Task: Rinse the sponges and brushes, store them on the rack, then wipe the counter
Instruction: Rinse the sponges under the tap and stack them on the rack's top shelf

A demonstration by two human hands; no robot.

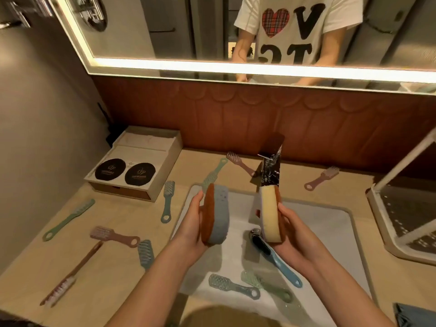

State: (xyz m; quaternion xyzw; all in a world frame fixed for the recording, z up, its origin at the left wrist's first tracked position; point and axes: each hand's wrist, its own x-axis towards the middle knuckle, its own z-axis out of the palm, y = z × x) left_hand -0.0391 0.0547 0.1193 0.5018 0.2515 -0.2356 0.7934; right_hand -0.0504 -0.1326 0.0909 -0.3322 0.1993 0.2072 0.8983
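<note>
Left hand (191,223) grasps the blue sponge (218,214), right hand (291,230) the yellow sponge (271,214) — soft, light, likely slippery; hold edgewise.

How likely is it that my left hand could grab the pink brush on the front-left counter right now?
Probably not yet: the left hand grips the blue sponge, so its fingers are busy. The way itself looks free; the pink brush lies uncovered on the counter.

We hold a blue sponge (218,214) in our left hand (192,224) and a yellow sponge (271,214) in our right hand (291,234) above the sink (330,223), below the faucet (271,166); brushes lie across the counter (113,218).
</note>
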